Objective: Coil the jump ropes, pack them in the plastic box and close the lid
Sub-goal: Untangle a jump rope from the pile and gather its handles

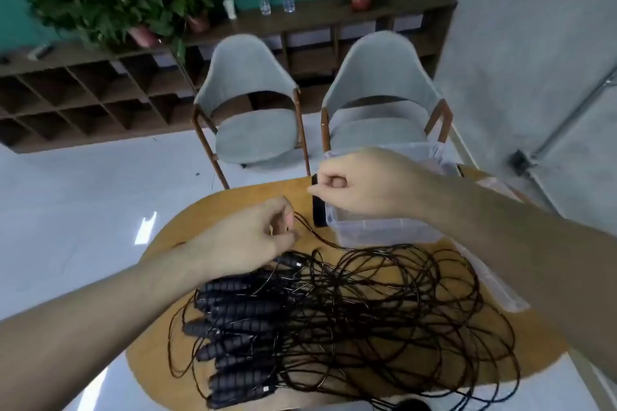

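my left hand [253, 237] pinches one thin black rope cord [315, 233]; my right hand [360, 187] grips a black handle [319, 210] beside the clear plastic box [384, 230]. tangled black jump ropes [334, 310] cover the round wooden worktop [207, 213].

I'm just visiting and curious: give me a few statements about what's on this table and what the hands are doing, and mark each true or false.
1. The plastic box stands on the table with its lid off. True.
2. The left hand pinches a thin black cord. True.
3. The jump ropes are all neatly coiled. False: they lie in a loose tangled pile, handles bunched on the left.
4. The right hand lies flat on the table. False: it is raised over the box, fingers curled.
5. Two grey chairs stand beyond the table. True.
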